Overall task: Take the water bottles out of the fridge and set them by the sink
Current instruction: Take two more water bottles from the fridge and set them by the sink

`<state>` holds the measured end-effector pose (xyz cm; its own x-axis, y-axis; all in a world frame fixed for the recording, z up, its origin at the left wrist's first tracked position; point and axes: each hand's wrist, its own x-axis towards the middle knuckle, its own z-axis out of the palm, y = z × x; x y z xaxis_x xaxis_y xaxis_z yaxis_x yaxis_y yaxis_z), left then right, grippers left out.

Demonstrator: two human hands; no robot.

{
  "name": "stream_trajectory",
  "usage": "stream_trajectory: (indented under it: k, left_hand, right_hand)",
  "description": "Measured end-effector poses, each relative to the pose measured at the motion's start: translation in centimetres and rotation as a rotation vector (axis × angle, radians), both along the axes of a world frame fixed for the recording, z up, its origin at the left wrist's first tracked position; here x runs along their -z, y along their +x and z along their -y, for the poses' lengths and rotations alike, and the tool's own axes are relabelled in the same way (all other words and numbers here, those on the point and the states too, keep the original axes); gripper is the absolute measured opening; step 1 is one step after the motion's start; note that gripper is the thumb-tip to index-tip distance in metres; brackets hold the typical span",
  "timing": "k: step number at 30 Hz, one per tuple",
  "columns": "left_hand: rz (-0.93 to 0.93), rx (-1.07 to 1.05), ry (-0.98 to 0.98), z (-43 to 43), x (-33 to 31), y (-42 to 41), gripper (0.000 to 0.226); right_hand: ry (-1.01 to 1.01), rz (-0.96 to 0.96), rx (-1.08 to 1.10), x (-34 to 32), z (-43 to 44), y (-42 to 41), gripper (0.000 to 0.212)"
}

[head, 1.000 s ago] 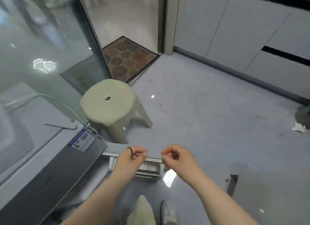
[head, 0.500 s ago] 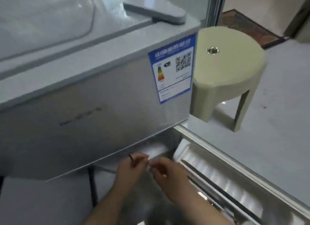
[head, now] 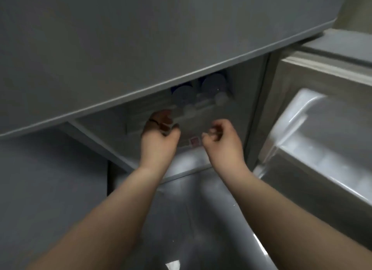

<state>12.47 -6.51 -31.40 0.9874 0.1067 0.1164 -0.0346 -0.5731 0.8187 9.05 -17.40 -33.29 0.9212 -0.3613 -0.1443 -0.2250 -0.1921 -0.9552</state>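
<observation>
The lower fridge compartment stands open below the closed grey upper door (head: 120,48). Two water bottles with white caps and blue labels lie on a shelf inside, one (head: 184,97) on the left and one (head: 213,86) on the right, caps toward me. My left hand (head: 159,134) reaches into the compartment just below the left bottle, fingers curled and apart, holding nothing. My right hand (head: 221,140) hovers in front of the shelf with fingers loosely curled, holding nothing. Neither hand touches a bottle.
The open lower fridge door (head: 314,132) swings out to the right, its white inner bins showing. The grey floor (head: 40,189) lies at the left. A glossy surface (head: 201,219) lies under my forearms. The picture is blurred.
My view has swung down from the stool and floor to the fridge interior. Both hands have moved from the door edge into the open compartment, and the bottles have come into sight.
</observation>
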Motion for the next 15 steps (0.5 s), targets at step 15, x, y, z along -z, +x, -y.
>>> stream_trajectory:
  k: [15]
  left_hand:
    - [0.184,0.567,1.038,0.2,1.9,7.4,0.066]
  right_hand:
    - [-0.257,0.024,0.102,2.4,2.0,7.5,0.064]
